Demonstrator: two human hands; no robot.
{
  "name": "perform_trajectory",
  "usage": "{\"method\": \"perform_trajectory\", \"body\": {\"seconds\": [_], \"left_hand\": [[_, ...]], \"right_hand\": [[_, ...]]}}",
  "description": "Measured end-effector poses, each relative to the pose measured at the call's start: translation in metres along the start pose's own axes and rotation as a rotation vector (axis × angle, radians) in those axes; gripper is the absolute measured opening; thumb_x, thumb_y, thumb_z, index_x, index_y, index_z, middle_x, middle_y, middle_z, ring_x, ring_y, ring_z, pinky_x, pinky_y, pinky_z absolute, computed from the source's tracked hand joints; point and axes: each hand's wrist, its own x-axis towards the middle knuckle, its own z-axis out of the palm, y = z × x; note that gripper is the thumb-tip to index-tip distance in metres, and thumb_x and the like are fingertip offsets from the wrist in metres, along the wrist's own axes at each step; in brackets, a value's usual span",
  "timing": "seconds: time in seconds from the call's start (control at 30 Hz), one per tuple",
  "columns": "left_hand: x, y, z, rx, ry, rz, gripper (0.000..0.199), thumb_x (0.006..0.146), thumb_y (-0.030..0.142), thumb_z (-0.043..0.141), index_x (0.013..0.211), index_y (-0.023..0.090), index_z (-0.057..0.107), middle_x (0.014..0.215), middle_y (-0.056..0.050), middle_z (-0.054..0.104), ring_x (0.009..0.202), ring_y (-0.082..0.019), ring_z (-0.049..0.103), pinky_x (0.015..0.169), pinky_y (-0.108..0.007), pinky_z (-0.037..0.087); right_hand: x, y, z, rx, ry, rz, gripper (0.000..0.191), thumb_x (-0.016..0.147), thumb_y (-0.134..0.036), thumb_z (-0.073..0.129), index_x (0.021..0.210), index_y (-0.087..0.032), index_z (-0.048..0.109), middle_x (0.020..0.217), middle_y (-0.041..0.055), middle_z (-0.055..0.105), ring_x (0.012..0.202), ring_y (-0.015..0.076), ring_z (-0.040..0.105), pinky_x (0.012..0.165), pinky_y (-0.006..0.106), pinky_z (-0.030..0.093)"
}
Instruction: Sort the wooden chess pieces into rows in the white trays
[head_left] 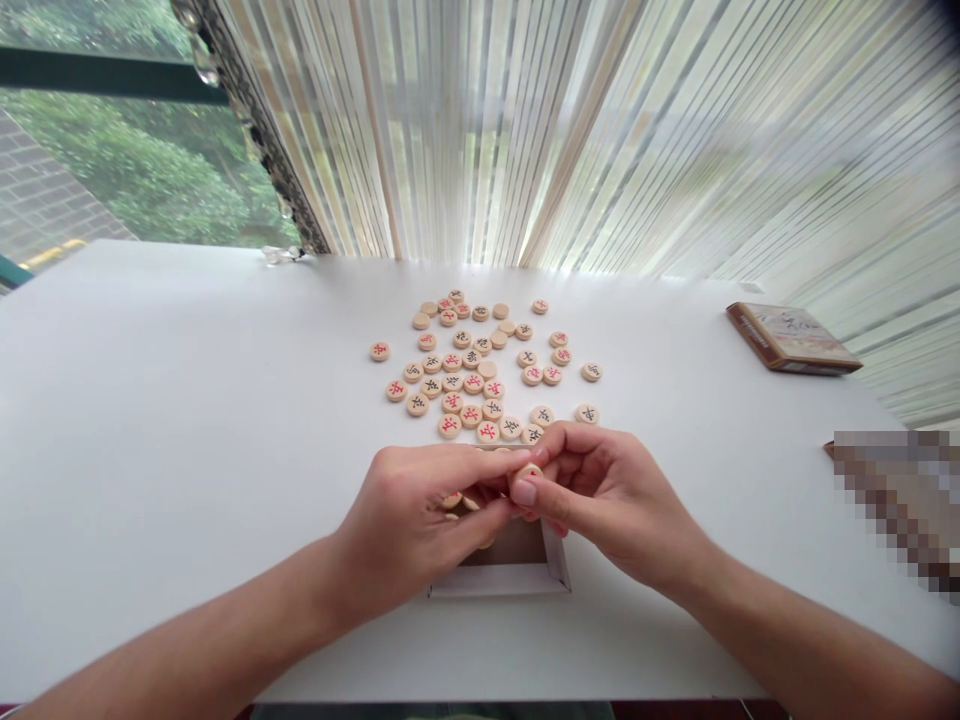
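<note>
Over an open shallow box (499,580), my two hands meet at the fingertips around a small round wooden Chinese chess piece (532,471) with a red mark. My right hand (619,495) grips it from the right, thumb on its front. My left hand (405,510) closes on it from the left, index finger above and thumb below; whether more pieces lie inside those fingers is hidden. Beneath my left hand, several pieces (451,499) show in the box, partly covered. Just beyond, many loose pieces (472,415) lie spread on the white table (187,420), with red or black characters, a few blank side up.
A flat brown box with a printed lid (802,335) lies at the right. Nearer, a pixelated brown item (892,500) is at the right edge. String curtains (480,130) hang along the table's far side, and a window (150,160) stands at the far left.
</note>
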Motion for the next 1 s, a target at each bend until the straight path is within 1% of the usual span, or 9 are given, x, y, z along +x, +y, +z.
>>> {"method": "perform_trajectory", "body": {"seconds": [0.07, 0.17, 0.27, 0.4, 0.5, 0.63, 0.73, 0.87, 1.0], "left_hand": [[0.0, 0.0, 0.0, 0.023, -0.019, 0.054, 0.031, 0.089, 0.003, 0.077, 0.117, 0.016, 0.082, 0.098, -0.004, 0.086, 0.074, -0.011, 0.079, 0.07, -0.016, 0.064], [0.002, 0.001, 0.0, 0.03, -0.045, 0.074, 0.024, 0.091, 0.005, 0.076, 0.111, 0.015, 0.082, 0.093, -0.002, 0.085, 0.074, -0.01, 0.078, 0.071, -0.015, 0.061], [0.003, 0.001, -0.002, 0.02, -0.03, 0.088, 0.026, 0.09, 0.005, 0.079, 0.114, 0.014, 0.081, 0.093, -0.002, 0.085, 0.077, -0.009, 0.078, 0.074, -0.013, 0.06], [0.002, -0.002, -0.004, 0.045, 0.008, 0.071, 0.028, 0.09, 0.011, 0.082, 0.117, 0.013, 0.08, 0.096, -0.004, 0.086, 0.079, -0.01, 0.079, 0.075, -0.014, 0.061], [0.0, -0.004, -0.005, 0.054, 0.031, 0.062, 0.026, 0.09, 0.013, 0.083, 0.116, 0.015, 0.08, 0.094, -0.002, 0.085, 0.077, -0.01, 0.079, 0.074, -0.014, 0.061], [-0.001, -0.006, -0.004, 0.1, 0.048, 0.106, 0.025, 0.091, 0.016, 0.082, 0.116, 0.018, 0.079, 0.097, -0.002, 0.085, 0.077, -0.012, 0.08, 0.077, -0.017, 0.063], [-0.001, -0.008, -0.002, 0.139, 0.045, 0.163, 0.025, 0.094, 0.017, 0.08, 0.118, 0.019, 0.078, 0.1, -0.003, 0.085, 0.08, -0.013, 0.08, 0.079, -0.019, 0.064], [-0.003, -0.009, -0.001, 0.171, 0.001, 0.236, 0.025, 0.097, 0.012, 0.073, 0.122, 0.017, 0.075, 0.105, -0.007, 0.083, 0.087, -0.015, 0.08, 0.082, -0.02, 0.063], [-0.005, -0.008, -0.001, 0.208, -0.019, 0.291, 0.026, 0.098, 0.01, 0.071, 0.124, 0.015, 0.072, 0.1, -0.007, 0.082, 0.086, -0.016, 0.078, 0.082, -0.021, 0.063]], "right_hand": [[0.0, -0.001, 0.0, 0.002, -0.002, 0.013, 0.03, 0.069, -0.02, 0.101, 0.077, -0.015, 0.072, 0.067, 0.0008, 0.075, 0.056, 0.0083, 0.063, 0.05, 0.015, 0.05], [-0.001, -0.002, -0.001, -0.001, -0.025, 0.007, 0.027, 0.074, -0.021, 0.098, 0.075, -0.014, 0.071, 0.065, 0.0005, 0.074, 0.054, 0.0066, 0.059, 0.05, 0.013, 0.047], [-0.001, -0.002, -0.004, 0.012, -0.072, -0.018, 0.025, 0.083, -0.027, 0.092, 0.077, -0.014, 0.072, 0.067, 0.0008, 0.074, 0.054, 0.006, 0.058, 0.052, 0.014, 0.048], [-0.003, 0.0, -0.007, 0.055, -0.115, -0.007, 0.021, 0.093, -0.032, 0.084, 0.087, -0.016, 0.074, 0.073, 0.0021, 0.076, 0.057, 0.0059, 0.06, 0.055, 0.014, 0.05], [-0.003, 0.0, -0.007, 0.102, -0.126, 0.016, 0.016, 0.089, -0.026, 0.088, 0.092, -0.017, 0.076, 0.075, 0.0018, 0.078, 0.057, 0.0049, 0.062, 0.056, 0.012, 0.051], [-0.002, -0.002, -0.003, 0.146, -0.108, 0.038, 0.025, 0.075, -0.013, 0.096, 0.089, -0.016, 0.076, 0.073, 0.0005, 0.077, 0.059, 0.0053, 0.063, 0.055, 0.01, 0.051], [-0.002, -0.003, 0.0, 0.17, -0.09, 0.07, 0.031, 0.068, -0.006, 0.098, 0.084, -0.015, 0.074, 0.069, -0.0009, 0.075, 0.058, 0.0054, 0.063, 0.053, 0.01, 0.05], [-0.003, -0.002, 0.003, 0.178, -0.065, 0.1, 0.037, 0.059, -0.003, 0.101, 0.077, -0.013, 0.07, 0.066, -0.0025, 0.072, 0.057, 0.0047, 0.061, 0.053, 0.01, 0.049], [-0.002, -0.001, 0.002, 0.159, -0.053, 0.109, 0.04, 0.058, -0.005, 0.102, 0.072, -0.013, 0.066, 0.056, -0.0056, 0.065, 0.05, 0.0033, 0.054, 0.048, 0.01, 0.044]]}}
